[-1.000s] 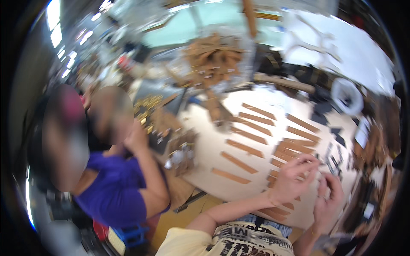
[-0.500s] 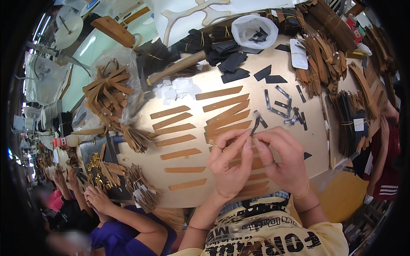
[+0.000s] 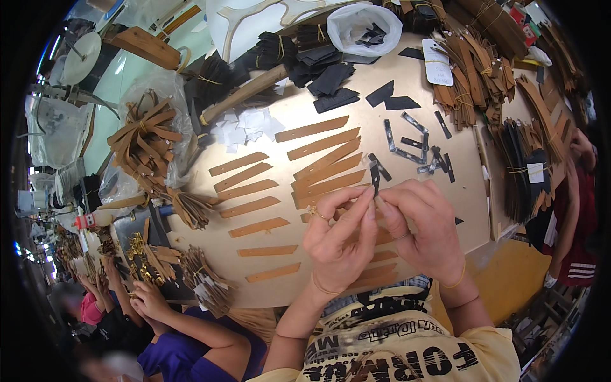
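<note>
My left hand (image 3: 340, 239) is closed in a pinch on the lower end of a small black strip (image 3: 375, 173), which stands upright above the table. From the other side, the thumb and fingertips of my right hand (image 3: 425, 232) press together at the same end. The fingertips partly hide that end. Under and beyond my hands lie brown leather strips (image 3: 323, 145) with slanted ends, some overlapping. To their left runs a column of similar brown strips (image 3: 248, 207). Several small black strips with shiny patches (image 3: 407, 155) are scattered on the right.
A white bag (image 3: 344, 32) with black pieces stands at the back. Left of it are black leather stacks (image 3: 331, 79), a wooden-handled tool (image 3: 245, 95) and white paper pieces (image 3: 245, 130). Bundled brown strips (image 3: 468, 76) lie far right. A co-worker's hands (image 3: 149, 302) are at lower left.
The black strip now stands straighter between my fingertips. The view has shifted slightly, so the table things appear farther left and higher. Both hands keep their pinch.
</note>
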`<state>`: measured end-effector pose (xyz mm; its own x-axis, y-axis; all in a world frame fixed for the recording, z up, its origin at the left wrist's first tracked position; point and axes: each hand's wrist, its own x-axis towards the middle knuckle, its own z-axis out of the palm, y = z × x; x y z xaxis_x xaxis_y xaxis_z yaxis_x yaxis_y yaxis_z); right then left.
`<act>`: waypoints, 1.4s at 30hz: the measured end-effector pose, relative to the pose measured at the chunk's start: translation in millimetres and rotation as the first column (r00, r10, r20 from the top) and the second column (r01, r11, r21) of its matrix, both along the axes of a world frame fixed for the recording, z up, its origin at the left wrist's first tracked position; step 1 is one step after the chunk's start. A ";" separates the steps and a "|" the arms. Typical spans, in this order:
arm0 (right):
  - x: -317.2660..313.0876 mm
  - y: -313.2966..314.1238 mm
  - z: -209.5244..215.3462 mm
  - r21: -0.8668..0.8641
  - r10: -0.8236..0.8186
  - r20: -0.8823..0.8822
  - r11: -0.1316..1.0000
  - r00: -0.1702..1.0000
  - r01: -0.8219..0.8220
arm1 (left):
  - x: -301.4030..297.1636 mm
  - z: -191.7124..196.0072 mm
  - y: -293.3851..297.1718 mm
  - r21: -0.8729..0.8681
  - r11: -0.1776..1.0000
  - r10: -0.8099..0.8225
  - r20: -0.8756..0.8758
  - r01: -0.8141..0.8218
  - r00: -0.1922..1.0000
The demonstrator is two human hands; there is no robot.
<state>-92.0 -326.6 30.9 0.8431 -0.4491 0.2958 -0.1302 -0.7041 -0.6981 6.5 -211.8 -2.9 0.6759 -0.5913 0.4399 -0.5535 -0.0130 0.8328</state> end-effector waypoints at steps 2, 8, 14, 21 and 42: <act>0.8 0.0 -0.2 -0.010 0.001 0.001 1.000 1.000 -0.001 | 0.3 0.1 0.4 0.007 1.000 -0.004 -0.005 0.004 1.000; 4.3 0.5 -2.3 -0.034 0.001 0.012 0.999 1.000 -0.001 | 7.5 2.7 3.4 0.021 0.998 -0.063 -0.154 0.067 0.986; -1.4 -1.8 -1.0 0.079 -0.011 0.015 0.997 1.000 0.010 | 18.3 -0.2 16.0 0.022 0.999 -0.036 -0.310 0.045 0.950; -37.0 -44.2 -10.9 0.073 -0.284 -0.040 0.956 0.958 0.286 | 46.8 -10.4 38.2 -0.012 0.960 0.238 -0.484 -0.278 0.842; -12.6 -5.9 -5.9 0.230 -0.063 -0.015 0.971 0.998 0.065 | -10.6 -12.2 -9.3 -0.021 0.998 -0.057 -0.097 0.055 0.994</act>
<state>-104.6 -332.5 25.0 0.8120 -0.5578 0.1718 -0.1758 -0.5144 -0.8393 -4.2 -221.1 -15.2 0.6824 -0.6217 0.3846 -0.4688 0.0314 0.8827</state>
